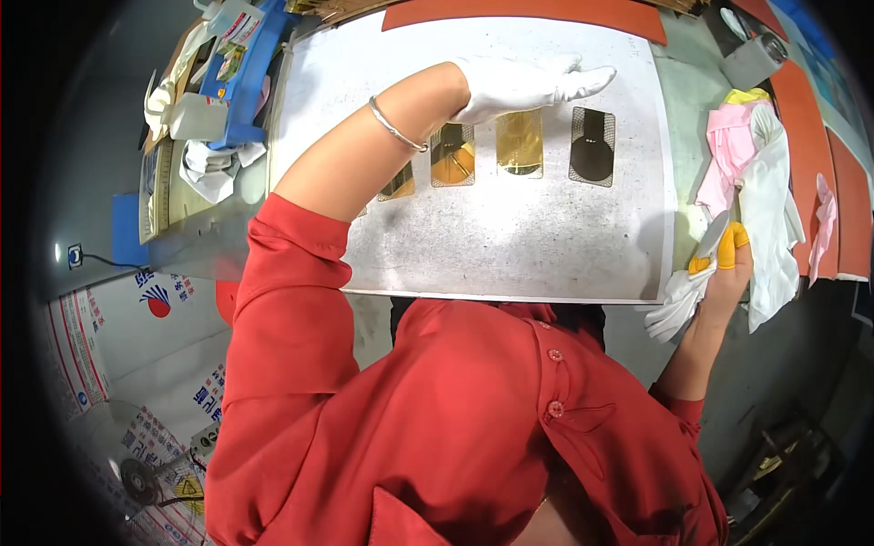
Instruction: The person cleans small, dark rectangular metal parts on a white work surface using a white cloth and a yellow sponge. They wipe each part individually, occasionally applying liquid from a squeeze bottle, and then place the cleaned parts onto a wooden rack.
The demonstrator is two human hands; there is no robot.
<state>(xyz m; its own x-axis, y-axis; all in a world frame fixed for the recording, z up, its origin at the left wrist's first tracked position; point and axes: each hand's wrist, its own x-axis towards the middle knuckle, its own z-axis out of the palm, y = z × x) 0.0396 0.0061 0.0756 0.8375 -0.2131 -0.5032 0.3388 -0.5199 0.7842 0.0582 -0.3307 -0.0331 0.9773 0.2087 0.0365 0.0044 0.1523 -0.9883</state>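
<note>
My left hand [537, 86], in a white glove, reaches across the white board with its fingers stretched out, holding nothing that I can see. Below it lies a row of small, thin, patterned rectangular plates: a dark one [593, 156] at the right, a gold one [520, 150], a dark-and-gold one [453, 164], and another [398, 189] partly hidden by my forearm. Off the board's right edge, my right hand [731, 264] wears yellow finger covers. Its fingers are closed on a crumpled white glove [675, 305], which hangs down beside the wrist.
A white cloth [769, 209] and a pink cloth [730, 146] lie right of the board [492, 246]. A metal can [756, 60] stands at the far right. At the left are a blue rack [248, 82], a white bottle [198, 116] and a fan [141, 478].
</note>
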